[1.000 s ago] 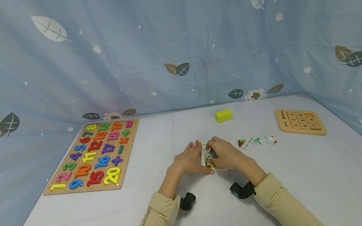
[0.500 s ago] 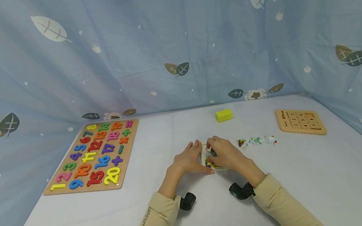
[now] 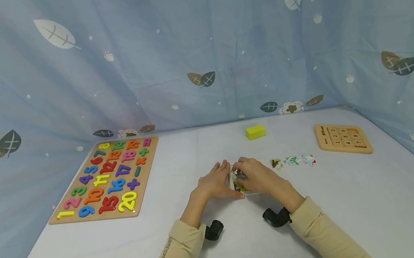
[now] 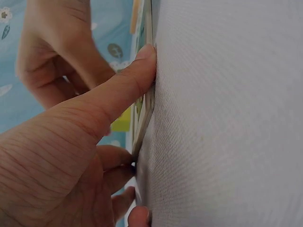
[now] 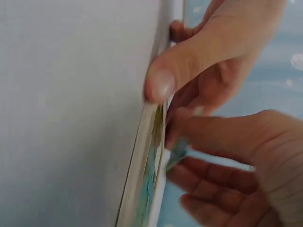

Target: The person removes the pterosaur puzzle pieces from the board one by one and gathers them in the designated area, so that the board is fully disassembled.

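Observation:
At the table's middle lies a small puzzle tray [image 3: 232, 184] with a pale rim and colourful pieces inside, partly covered by both hands. My left hand [image 3: 216, 183] rests along its left side, fingers fairly straight, with the thumb pressing the near edge. Over the tray my right hand [image 3: 257, 176] bends its fingers down. In the right wrist view that hand pinches a small blue-green puzzle piece [image 5: 178, 152] between thumb and fingers, close above the rim. Three loose puzzle pieces [image 3: 292, 161] lie in a row to the right of the tray.
A wooden board [image 3: 138, 207] with coloured numbers and signs lies at the left. Behind the tray sits a yellow-green block [image 3: 255, 132]. To the right is a wooden number-tile board [image 3: 344, 150]. A blue patterned curtain [image 3: 164, 55] hangs behind the table.
The right hand's fingers have shifted slightly over the tray. My left hand stays at the tray's side, and the loose pieces have not moved.

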{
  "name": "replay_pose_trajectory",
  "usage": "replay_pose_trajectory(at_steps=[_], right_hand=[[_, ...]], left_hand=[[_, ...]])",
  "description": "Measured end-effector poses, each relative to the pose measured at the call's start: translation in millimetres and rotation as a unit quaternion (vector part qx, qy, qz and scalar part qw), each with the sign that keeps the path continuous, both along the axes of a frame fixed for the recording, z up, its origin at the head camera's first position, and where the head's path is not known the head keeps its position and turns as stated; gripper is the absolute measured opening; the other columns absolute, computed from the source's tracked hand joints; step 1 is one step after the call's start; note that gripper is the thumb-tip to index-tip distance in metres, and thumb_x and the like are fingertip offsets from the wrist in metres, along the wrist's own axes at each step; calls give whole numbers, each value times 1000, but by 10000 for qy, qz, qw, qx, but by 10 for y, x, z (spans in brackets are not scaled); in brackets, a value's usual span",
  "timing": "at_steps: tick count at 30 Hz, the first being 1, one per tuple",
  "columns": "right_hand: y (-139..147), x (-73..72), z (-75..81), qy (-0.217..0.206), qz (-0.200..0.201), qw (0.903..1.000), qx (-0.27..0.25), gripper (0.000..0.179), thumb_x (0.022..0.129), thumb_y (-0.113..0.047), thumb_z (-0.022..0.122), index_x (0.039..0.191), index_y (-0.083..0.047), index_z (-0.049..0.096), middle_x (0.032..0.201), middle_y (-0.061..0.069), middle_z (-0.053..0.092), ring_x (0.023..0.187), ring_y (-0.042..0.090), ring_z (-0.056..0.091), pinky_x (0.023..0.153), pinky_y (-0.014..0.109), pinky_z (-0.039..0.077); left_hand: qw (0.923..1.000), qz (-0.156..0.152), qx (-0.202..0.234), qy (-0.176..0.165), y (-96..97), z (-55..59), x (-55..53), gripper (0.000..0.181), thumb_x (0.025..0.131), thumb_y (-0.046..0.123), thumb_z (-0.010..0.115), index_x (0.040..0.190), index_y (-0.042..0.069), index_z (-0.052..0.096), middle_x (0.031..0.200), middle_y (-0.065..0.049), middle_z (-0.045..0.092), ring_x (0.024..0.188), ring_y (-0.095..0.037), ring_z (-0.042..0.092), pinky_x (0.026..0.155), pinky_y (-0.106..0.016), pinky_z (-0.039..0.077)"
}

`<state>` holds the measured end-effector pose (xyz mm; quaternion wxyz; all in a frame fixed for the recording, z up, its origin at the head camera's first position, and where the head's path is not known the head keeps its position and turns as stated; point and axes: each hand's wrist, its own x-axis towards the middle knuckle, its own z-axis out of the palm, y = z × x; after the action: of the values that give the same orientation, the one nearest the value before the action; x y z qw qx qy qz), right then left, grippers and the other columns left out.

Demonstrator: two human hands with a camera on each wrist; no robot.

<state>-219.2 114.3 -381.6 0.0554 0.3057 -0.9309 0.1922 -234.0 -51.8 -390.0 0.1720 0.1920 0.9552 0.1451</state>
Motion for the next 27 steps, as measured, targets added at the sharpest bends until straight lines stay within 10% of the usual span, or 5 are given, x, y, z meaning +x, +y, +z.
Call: replay_pose_trajectory(at_steps=[10, 27], right_hand=[[134, -6, 143, 218, 28, 9997, 136, 25, 81, -10, 77, 103, -2, 69, 97, 9, 65, 77, 18, 61, 69, 30, 51], [545, -41, 377, -847, -589, 9923, 682, 23, 78, -9, 76, 99, -1, 70, 83, 6, 60, 72, 15, 50, 66, 30, 44]], left_hand=[[9999, -1, 108, 9, -7, 5, 7, 108, 75, 59, 74, 155, 12, 17, 163, -1, 11, 151, -22, 9, 108, -60, 31], [9999, 7, 80, 83, -1, 9, 10, 109, 75, 58, 74, 155, 11, 17, 163, -2, 12, 151, -22, 10, 111, -57, 30]])
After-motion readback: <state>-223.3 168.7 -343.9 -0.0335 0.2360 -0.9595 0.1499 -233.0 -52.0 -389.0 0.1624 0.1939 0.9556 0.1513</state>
